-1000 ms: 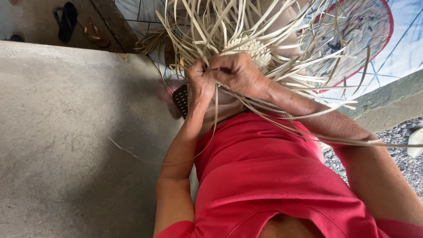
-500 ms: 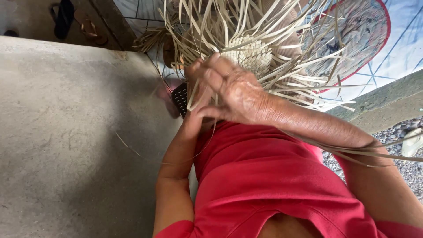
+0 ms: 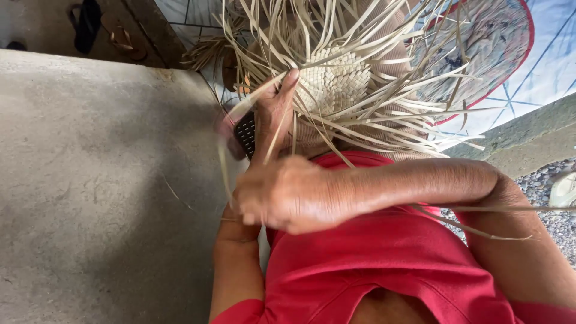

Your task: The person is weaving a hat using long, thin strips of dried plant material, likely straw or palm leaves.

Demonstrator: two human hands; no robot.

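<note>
A partly woven pale straw piece with a tight plaited centre and several long loose strips fanning out sits over my knees. My left hand grips its left edge, with one finger stretched up along the strips. My right hand is closer to my body, below the weave, closed in a fist around a thin straw strip that trails blurred to the left. My red garment fills the lower middle of the view.
A grey concrete slab lies at left. Sandals rest on the floor at top left. A small dark patterned object sits beside my left hand. A round red-rimmed mat lies beyond the weave. Gravel shows at right.
My right hand has left the weave's centre and drawn back toward my body with a strip in it. My left hand stays on the weave, one finger now raised.
</note>
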